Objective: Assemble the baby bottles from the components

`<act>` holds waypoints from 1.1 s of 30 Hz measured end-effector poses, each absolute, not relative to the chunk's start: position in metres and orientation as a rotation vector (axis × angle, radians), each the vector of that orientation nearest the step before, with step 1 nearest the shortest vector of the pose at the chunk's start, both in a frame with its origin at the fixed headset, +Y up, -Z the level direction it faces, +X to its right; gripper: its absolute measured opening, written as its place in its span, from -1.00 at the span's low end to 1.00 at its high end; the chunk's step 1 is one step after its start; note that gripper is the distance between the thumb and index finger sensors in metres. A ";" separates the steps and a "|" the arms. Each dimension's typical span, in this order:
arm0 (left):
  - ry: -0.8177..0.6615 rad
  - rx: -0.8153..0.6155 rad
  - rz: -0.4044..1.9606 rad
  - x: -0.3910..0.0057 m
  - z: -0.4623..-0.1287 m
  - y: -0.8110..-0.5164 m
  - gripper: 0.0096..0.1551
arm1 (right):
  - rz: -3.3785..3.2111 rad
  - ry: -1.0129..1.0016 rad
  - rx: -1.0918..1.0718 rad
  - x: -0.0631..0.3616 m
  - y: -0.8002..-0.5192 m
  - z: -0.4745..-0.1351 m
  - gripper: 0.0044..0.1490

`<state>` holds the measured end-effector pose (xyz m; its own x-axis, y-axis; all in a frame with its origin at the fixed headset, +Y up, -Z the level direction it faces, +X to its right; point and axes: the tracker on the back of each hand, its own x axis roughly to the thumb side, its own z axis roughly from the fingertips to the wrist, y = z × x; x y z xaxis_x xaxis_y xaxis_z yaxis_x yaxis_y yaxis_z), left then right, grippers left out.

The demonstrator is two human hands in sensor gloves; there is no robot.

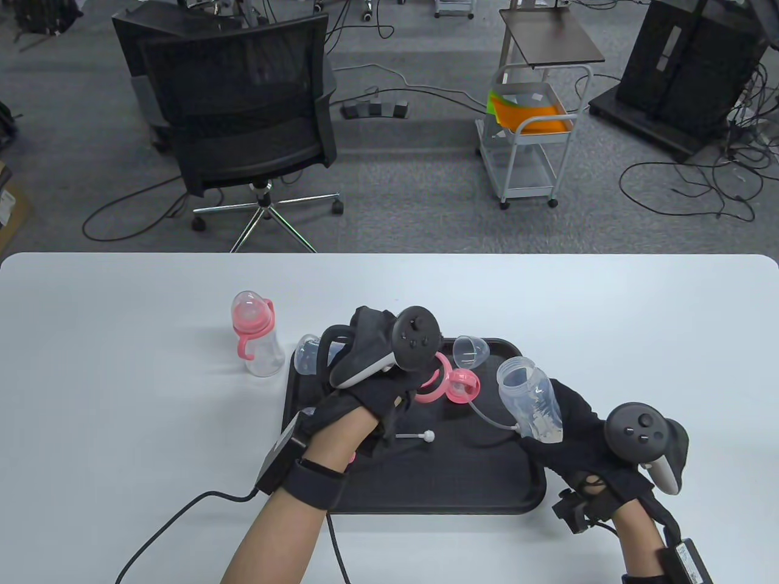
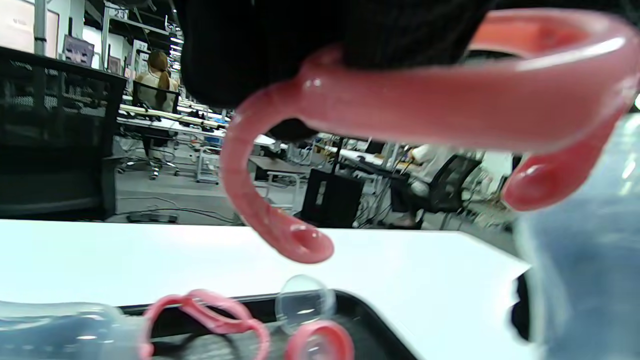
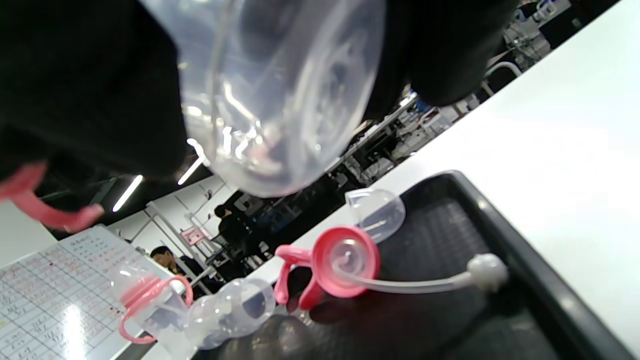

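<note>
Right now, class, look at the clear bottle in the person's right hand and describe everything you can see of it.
The clear bottle is a see-through plastic body with a wide open mouth and no collar, teat or cap on it. It looks empty. The right hand grips it around its lower end, holding it up off the black tray, tilted with the mouth pointing up and to the left, toward the left hand. Faint markings run along its side. In the right wrist view its rounded base sits between the gloved fingers.
</note>
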<state>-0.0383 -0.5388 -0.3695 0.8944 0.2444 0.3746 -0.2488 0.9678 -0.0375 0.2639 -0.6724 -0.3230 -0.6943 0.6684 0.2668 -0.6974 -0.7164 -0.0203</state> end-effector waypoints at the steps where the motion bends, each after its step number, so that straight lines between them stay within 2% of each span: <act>1: -0.391 0.010 0.284 -0.038 -0.366 -0.534 -0.45 | 2.360 -0.151 0.317 0.262 -0.672 -0.323 0.25; 8: -0.421 -0.008 0.387 -0.024 -0.348 -0.518 -0.42 | 2.369 -0.142 0.417 0.248 -0.671 -0.318 0.25; 19: -0.440 -0.096 0.381 0.003 -0.341 -0.520 -0.37 | 2.230 -0.180 0.552 0.238 -0.663 -0.309 0.25; 25: -0.468 -0.079 0.384 0.012 -0.341 -0.524 -0.34 | 2.259 -0.182 0.549 0.239 -0.661 -0.307 0.25; 28: -0.451 0.036 0.417 0.012 -0.338 -0.522 -0.41 | 2.276 -0.184 0.542 0.237 -0.661 -0.306 0.25; 33: -0.453 0.086 0.467 0.012 -0.332 -0.520 -0.41 | 2.225 -0.166 0.556 0.237 -0.662 -0.307 0.25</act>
